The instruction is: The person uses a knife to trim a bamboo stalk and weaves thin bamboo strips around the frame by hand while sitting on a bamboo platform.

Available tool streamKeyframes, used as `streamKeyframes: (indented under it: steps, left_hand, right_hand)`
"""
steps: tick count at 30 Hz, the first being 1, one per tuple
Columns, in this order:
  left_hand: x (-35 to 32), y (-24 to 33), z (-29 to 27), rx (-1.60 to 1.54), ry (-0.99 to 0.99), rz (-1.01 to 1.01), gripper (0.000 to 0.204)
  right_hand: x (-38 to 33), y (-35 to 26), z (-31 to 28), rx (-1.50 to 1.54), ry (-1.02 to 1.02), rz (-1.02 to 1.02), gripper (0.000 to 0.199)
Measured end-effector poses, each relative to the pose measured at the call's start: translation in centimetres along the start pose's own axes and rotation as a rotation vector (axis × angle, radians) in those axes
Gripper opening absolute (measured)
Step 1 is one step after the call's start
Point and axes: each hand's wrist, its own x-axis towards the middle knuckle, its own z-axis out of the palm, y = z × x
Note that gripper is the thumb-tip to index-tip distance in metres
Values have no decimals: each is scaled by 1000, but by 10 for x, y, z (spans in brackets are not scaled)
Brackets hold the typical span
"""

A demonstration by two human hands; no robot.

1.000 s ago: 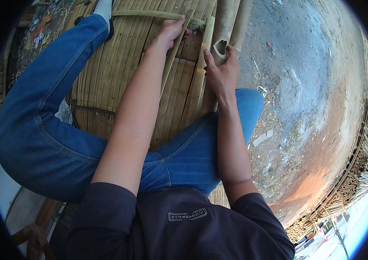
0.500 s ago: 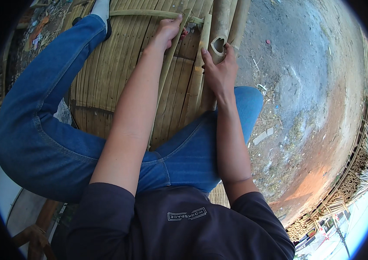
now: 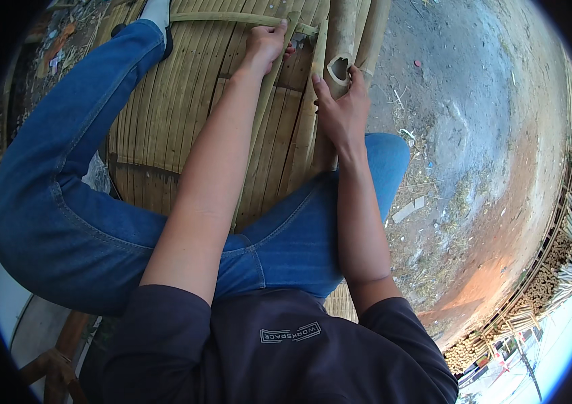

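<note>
My left hand (image 3: 266, 47) is closed round a long, narrow bamboo strip (image 3: 266, 101), its thumb pressed near the far end. The strip slants back toward my lap beside my forearm. Under that hand, a curved bamboo strip (image 3: 215, 18) lies crosswise, reaching from near my foot toward the poles. My right hand (image 3: 344, 110) is closed about a split bamboo piece (image 3: 318, 57), thumb on top and a fingertip showing at its left side. Its index finger reaches the jagged, hollow end of a bamboo pole (image 3: 338, 71); the palm hides part of both.
I sit on a bamboo slat platform (image 3: 158, 114), with another bamboo pole (image 3: 372, 40) along its right edge. Dirt ground (image 3: 461, 135) with scattered litter stretches to the right. Stacked bamboo (image 3: 549, 269) stands far right. Clear plastic (image 3: 97, 176) lies by my bent left leg.
My left hand has shifted slightly to the right with the bamboo strip. The split piece by my right hand has turned a little; the right hand stays in nearly the same place.
</note>
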Motion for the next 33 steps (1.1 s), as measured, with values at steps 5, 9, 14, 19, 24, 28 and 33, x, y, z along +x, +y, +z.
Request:
streamKeyframes:
  steps: [5, 9, 14, 19, 24, 28, 33]
  left_hand:
    - [1, 0, 1, -4, 33, 17, 50]
    - [-2, 2, 7, 24, 80, 21, 48]
    - [-5, 3, 9, 21, 77, 46, 48]
    - [-3, 0, 11, 42, 114, 71, 48]
    - [-5, -6, 13, 95, 148, 151, 51]
    - [2, -6, 19, 182, 162, 110, 49]
    - [15, -20, 21, 165, 193, 234, 43]
  right_hand:
    - [-1, -6, 0, -29, -10, 1, 73]
    - [-1, -6, 1, -88, -14, -16, 72]
    - [-2, -5, 3, -120, -37, -39, 69]
    - [-5, -24, 1, -330, -23, -303, 66]
    - [-6, -40, 3, -511, -70, -347, 66]
    - [0, -30, 2, -695, -146, -302, 67]
    - [-5, -28, 3, -642, -25, -393, 69]
